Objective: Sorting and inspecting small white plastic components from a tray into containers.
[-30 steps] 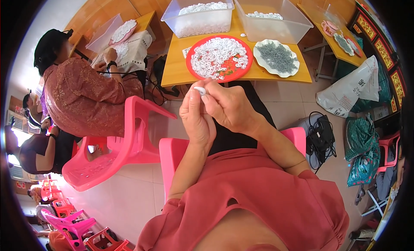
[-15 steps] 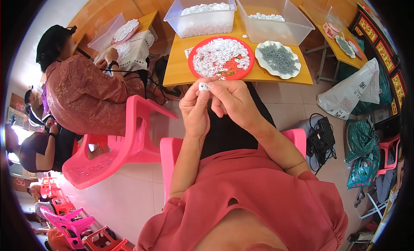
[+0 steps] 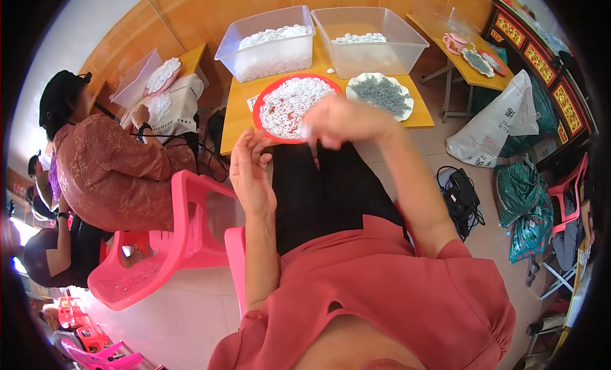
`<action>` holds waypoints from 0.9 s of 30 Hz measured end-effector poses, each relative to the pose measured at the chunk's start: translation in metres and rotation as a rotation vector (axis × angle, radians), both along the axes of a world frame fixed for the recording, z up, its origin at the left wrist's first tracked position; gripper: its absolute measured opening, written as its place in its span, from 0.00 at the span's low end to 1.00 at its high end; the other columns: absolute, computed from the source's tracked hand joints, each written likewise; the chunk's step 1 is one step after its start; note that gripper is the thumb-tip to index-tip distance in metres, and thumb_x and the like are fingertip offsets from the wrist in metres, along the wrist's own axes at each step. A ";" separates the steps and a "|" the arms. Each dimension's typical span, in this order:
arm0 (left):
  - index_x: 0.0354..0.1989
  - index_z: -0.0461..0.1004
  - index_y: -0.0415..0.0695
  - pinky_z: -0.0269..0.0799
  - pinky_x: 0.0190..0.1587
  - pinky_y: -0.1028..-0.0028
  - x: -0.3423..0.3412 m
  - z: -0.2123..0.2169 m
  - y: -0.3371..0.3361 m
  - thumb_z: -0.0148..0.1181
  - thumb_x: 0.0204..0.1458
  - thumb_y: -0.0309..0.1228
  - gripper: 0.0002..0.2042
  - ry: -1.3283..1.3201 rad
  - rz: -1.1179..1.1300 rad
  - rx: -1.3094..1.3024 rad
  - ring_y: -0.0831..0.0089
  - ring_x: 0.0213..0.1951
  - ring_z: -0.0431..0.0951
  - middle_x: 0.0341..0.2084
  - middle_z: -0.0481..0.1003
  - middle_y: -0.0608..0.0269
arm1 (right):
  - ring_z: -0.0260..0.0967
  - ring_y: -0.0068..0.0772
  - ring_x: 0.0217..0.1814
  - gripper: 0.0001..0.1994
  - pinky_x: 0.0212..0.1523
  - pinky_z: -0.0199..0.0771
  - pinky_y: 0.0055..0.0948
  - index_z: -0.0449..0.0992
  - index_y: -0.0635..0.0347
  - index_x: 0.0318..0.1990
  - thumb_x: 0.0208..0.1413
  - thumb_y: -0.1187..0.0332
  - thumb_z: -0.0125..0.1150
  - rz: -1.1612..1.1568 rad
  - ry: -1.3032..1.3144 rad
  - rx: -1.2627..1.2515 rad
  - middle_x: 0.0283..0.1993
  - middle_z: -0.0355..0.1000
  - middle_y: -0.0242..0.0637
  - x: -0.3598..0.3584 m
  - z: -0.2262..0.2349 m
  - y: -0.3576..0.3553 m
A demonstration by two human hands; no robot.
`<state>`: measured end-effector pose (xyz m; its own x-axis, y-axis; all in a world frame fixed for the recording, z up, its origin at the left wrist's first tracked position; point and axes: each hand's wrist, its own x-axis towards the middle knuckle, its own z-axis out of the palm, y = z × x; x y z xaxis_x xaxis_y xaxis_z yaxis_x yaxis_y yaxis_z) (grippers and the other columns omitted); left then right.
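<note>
My left hand (image 3: 252, 173) is raised above my lap, just in front of the table's near edge. Its fingers are loosely bent and apart, with nothing visible in them. My right hand (image 3: 344, 122) is smeared by motion over the near right side of a red plate (image 3: 331, 85). A whitish blur shows at its fingertips; whether it is a held piece is unclear. Many small white plastic parts (image 3: 286, 106) with holes lie spread on the red plate. Beside it, a white scalloped plate (image 3: 405, 109) bears a heap of small grey pieces (image 3: 380, 95).
Two clear plastic bins, one on the left (image 3: 273, 55) and one on the right (image 3: 372, 52), hold more white parts at the table's back. A person (image 3: 114, 169) works at another table to the left, near a pink chair (image 3: 181, 243). A white sack (image 3: 493, 128) and black cables (image 3: 461, 198) lie right.
My hands, earlier together on a small white part with holes, have separated. The right moved to the red plate; the left dropped down and leftward with its fingers loosened. The whole view has shifted.
</note>
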<state>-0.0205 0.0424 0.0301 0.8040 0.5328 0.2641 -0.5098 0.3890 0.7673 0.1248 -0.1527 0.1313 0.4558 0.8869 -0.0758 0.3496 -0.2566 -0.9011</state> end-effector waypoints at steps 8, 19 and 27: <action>0.58 0.75 0.36 0.72 0.40 0.81 0.009 -0.006 -0.001 0.52 0.73 0.36 0.16 0.068 -0.014 -0.031 0.78 0.40 0.80 0.45 0.82 0.59 | 0.56 0.11 0.20 0.21 0.22 0.55 0.16 0.85 0.62 0.42 0.66 0.49 0.63 -0.826 -0.313 0.552 0.21 0.70 0.25 0.106 0.045 -0.043; 0.51 0.79 0.38 0.70 0.37 0.82 0.014 -0.017 -0.010 0.56 0.70 0.33 0.11 0.192 -0.030 -0.036 0.82 0.35 0.79 0.39 0.83 0.62 | 0.81 0.41 0.35 0.11 0.41 0.79 0.41 0.87 0.59 0.35 0.58 0.61 0.65 -0.481 -0.586 0.002 0.31 0.83 0.45 0.153 -0.144 0.012; 0.50 0.79 0.38 0.71 0.37 0.83 0.019 -0.028 -0.008 0.56 0.70 0.32 0.11 0.208 -0.057 -0.046 0.82 0.34 0.79 0.38 0.83 0.63 | 0.80 0.51 0.46 0.10 0.47 0.79 0.47 0.88 0.53 0.41 0.55 0.71 0.62 -0.510 -0.811 -0.257 0.42 0.83 0.45 0.170 -0.205 0.052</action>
<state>-0.0012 0.0347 0.0026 0.8677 0.4927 0.0660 -0.3187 0.4494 0.8346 0.2946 -0.1011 -0.0740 0.7770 0.5708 0.2654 0.6295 -0.7020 -0.3332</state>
